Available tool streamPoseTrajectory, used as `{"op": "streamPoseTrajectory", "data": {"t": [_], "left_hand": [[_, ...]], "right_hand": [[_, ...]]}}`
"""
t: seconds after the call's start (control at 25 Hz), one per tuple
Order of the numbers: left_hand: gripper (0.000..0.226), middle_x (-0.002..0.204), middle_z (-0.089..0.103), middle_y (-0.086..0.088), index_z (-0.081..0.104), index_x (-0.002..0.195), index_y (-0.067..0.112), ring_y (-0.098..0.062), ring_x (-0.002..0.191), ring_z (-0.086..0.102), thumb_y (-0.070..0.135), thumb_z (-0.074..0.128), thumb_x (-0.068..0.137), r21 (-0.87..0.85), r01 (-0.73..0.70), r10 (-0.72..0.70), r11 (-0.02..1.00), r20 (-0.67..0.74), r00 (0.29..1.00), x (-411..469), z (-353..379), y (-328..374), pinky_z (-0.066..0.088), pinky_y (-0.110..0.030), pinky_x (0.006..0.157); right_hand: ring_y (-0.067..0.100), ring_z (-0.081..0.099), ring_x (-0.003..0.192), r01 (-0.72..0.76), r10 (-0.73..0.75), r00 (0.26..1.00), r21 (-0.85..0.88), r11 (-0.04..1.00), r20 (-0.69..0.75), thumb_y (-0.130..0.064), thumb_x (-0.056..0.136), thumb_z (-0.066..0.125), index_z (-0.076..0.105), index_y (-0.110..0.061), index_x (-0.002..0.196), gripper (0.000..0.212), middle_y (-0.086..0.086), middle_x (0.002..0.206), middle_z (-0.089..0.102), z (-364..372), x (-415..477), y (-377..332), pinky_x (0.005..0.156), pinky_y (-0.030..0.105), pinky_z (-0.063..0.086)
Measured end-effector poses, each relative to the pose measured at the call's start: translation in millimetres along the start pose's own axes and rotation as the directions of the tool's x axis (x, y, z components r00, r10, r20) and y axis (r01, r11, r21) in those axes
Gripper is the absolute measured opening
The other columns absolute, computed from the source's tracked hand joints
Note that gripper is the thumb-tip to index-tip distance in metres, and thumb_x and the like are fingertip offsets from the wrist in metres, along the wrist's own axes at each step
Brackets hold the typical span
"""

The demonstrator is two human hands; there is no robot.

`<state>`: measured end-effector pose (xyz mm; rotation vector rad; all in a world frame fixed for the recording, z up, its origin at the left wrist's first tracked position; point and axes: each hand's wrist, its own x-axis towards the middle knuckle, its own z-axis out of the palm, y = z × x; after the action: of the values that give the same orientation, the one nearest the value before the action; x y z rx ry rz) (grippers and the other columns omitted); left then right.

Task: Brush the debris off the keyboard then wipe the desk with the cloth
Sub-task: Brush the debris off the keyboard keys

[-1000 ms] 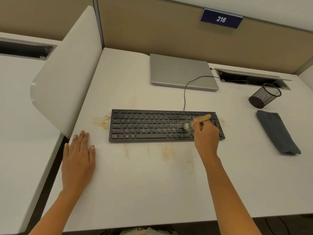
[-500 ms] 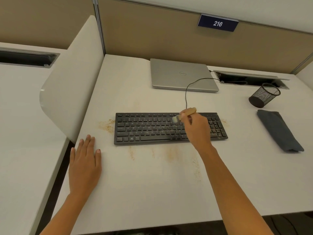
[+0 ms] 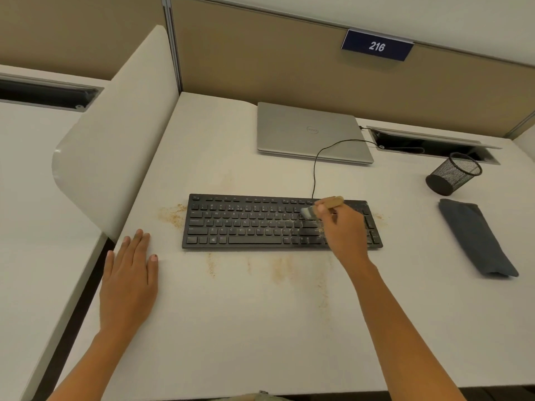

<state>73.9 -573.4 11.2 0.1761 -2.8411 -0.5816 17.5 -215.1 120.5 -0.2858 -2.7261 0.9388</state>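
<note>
A black keyboard (image 3: 246,224) lies across the middle of the white desk (image 3: 260,328). My right hand (image 3: 344,233) grips a small wooden-handled brush (image 3: 328,202), its pale bristles on the keys right of centre. Tan debris (image 3: 172,214) lies left of the keyboard, and more streaks of it (image 3: 282,267) lie in front. My left hand (image 3: 128,282) rests flat on the desk, fingers straight, left of the keyboard. A folded dark grey cloth (image 3: 476,238) lies at the right.
A shut silver laptop (image 3: 312,131) sits behind the keyboard, whose cable loops toward a cable slot (image 3: 434,144). A black mesh cup (image 3: 453,173) leans near the cloth. A white curved divider (image 3: 115,134) bounds the desk's left side.
The brush and my right hand moved left and back over the keys, then rightward again along the upper rows. My left hand stayed flat on the desk.
</note>
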Motion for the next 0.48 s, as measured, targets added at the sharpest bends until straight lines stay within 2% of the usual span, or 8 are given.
{"op": "streamPoseTrajectory", "data": {"t": [0.12, 0.2, 0.32, 0.4, 0.48], "left_hand": [[0.064, 0.157, 0.035, -0.009, 0.036, 0.151, 0.006, -0.025, 0.148, 0.024, 0.039, 0.019, 0.099, -0.004, 0.005, -0.005, 1.0, 0.005, 1.0, 0, -1, 4, 0.01, -0.043, 0.121], [0.063, 0.157, 0.035, -0.009, 0.037, 0.151, 0.006, -0.024, 0.148, 0.024, 0.039, 0.02, 0.099, -0.009, 0.016, -0.016, 1.0, -0.001, 1.0, 0, -2, 7, 0.01, -0.043, 0.121], [0.063, 0.157, 0.036, -0.009, 0.038, 0.15, 0.006, -0.026, 0.148, 0.026, 0.038, 0.021, 0.099, -0.003, 0.021, -0.021, 1.0, -0.005, 1.0, 1, -2, 7, 0.011, -0.044, 0.121], [0.063, 0.157, 0.036, -0.009, 0.038, 0.15, 0.006, -0.026, 0.148, 0.026, 0.038, 0.02, 0.099, 0.001, 0.027, -0.027, 1.0, -0.005, 1.0, 0, -1, 6, 0.011, -0.044, 0.121], [0.062, 0.157, 0.036, -0.008, 0.038, 0.15, 0.007, -0.026, 0.148, 0.026, 0.037, 0.021, 0.099, 0.0, 0.041, -0.041, 0.999, -0.007, 0.999, -1, -1, 7, 0.011, -0.044, 0.121]], "right_hand": [[0.016, 0.043, 0.047, -0.016, 0.021, 0.999, -0.099, 0.995, 0.043, -0.027, 0.101, 0.042, 0.061, -0.002, 0.075, 0.041, 0.006, 0.056, 0.053, 9, 0, -1, 0.042, 0.026, 0.031], [0.019, 0.047, 0.048, -0.03, 0.04, 0.997, -0.146, 0.989, 0.068, -0.027, 0.1, 0.043, 0.058, -0.004, 0.071, 0.04, 0.007, 0.056, 0.056, 2, 5, -2, 0.044, 0.028, 0.034], [0.02, 0.052, 0.052, -0.006, 0.01, 0.999, -0.106, 0.994, 0.043, -0.03, 0.102, 0.041, 0.06, -0.005, 0.076, 0.04, 0.007, 0.06, 0.059, -1, 10, -8, 0.046, 0.029, 0.037], [0.027, 0.06, 0.058, 0.017, -0.005, 0.991, -0.09, 0.996, 0.133, -0.03, 0.102, 0.039, 0.063, -0.002, 0.078, 0.044, 0.012, 0.066, 0.064, 1, 13, -10, 0.051, 0.038, 0.049], [0.027, 0.064, 0.064, 0.036, -0.001, 0.971, -0.144, 0.989, 0.239, -0.031, 0.101, 0.039, 0.064, -0.006, 0.08, 0.041, 0.009, 0.07, 0.068, 0, 15, -8, 0.061, 0.042, 0.055]]}}
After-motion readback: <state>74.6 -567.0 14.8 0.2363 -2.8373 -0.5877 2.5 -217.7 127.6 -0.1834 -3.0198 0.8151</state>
